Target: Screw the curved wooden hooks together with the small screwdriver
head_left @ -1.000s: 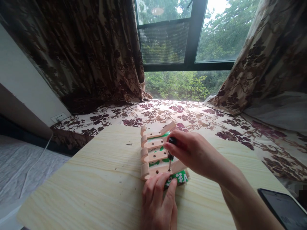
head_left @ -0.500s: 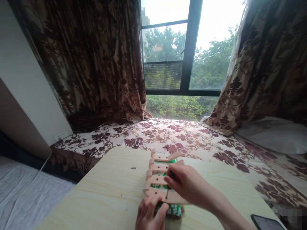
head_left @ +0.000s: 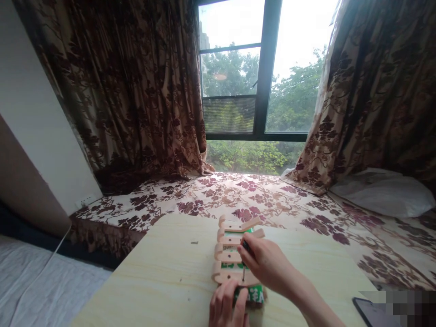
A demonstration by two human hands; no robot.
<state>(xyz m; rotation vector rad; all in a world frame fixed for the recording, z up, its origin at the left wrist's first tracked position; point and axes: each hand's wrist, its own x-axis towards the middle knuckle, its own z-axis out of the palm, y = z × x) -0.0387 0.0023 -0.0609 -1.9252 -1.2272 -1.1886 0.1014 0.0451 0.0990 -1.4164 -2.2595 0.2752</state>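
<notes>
Just now your view has tipped upward: the work sits lower in the frame than a second ago, and more bright sky shows through the window (head_left: 263,95) at the top. At the work itself, little has shifted. Your right hand (head_left: 269,259) is still wrapped around the black handle of the screwdriver (head_left: 245,246), its shaft nearly upright and its tip at the right-hand hole of the nearest wooden piece (head_left: 235,277). That suggests you are on the same hole throughout; how deep any screw sits is too small to tell.

The row of wooden pieces (head_left: 235,257) lies at the lower centre of the frame, over a green packet (head_left: 256,294) on the worktop (head_left: 153,277). Your left hand (head_left: 226,305), at the bottom edge, stays bent against the near end, apparently steadying it; I cannot tell whether it grips or merely presses. A small metal bit (head_left: 194,242) lies apart, left of the row.
</notes>
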